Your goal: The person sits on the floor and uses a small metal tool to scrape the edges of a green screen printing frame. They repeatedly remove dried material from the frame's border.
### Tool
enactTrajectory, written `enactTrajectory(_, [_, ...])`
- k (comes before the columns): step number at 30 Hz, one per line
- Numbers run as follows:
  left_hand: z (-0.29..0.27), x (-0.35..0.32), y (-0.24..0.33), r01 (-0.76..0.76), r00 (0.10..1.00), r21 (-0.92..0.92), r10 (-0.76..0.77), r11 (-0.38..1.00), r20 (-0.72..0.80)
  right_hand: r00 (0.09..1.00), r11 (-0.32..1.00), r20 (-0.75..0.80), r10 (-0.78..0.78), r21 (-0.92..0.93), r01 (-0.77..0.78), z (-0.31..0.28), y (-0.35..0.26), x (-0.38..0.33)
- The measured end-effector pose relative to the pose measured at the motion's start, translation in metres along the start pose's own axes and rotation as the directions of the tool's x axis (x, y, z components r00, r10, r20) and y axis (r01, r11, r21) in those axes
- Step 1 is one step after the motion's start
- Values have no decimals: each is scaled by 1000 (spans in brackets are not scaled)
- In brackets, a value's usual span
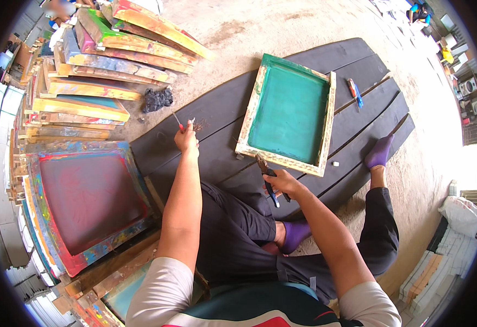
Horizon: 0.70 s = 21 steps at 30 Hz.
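My left hand [186,139] is closed round a thin metal-shafted tool with a red handle, which looks like a screwdriver [181,126]. It is above the dark slatted surface, beside a scatter of small brown bits [201,126]. My right hand [283,183] grips a pair of pliers [270,182] with dark, blue-tipped handles. Their rusty jaws point up toward the near edge of a printing screen [292,111], apart from or just touching it; I cannot tell which. Green mesh fills the screen's pale, stained wooden frame [326,133], which lies flat and slightly turned.
A red and blue tool [355,94] and a small white block [335,163] lie on the dark surface [216,101]. Stacked wooden frames [124,41] and a paint-stained screen [91,199] stand left, near black crumpled material [157,100]. My purple-socked feet [380,151] rest close by.
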<state>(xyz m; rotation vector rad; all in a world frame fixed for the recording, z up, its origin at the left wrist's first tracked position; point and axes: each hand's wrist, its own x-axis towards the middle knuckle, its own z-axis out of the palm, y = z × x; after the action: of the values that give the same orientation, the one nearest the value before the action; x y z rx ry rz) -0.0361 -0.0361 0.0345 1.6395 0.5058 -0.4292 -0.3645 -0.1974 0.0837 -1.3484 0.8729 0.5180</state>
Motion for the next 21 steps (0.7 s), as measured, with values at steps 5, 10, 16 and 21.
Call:
enactTrajectory(5, [9,-21,-6,-30,990,18,28,999,135,999,999,41,25,37,-27,-3,-3,2])
enactTrajectory(10, [12,-32,-14,-62,978,8,59,998,199,989,998,142,42,49,-50,-4,-13,12])
enactTrajectory(16, [11,-39,-13,-64,972,26,56,998,229,971,990,214,110,64,-127,-10,-18,28])
enactTrajectory(21, [15,-43,-14,-90,968,58,73,994,239,956,971,233,177,115,-208,-16,-29,27])
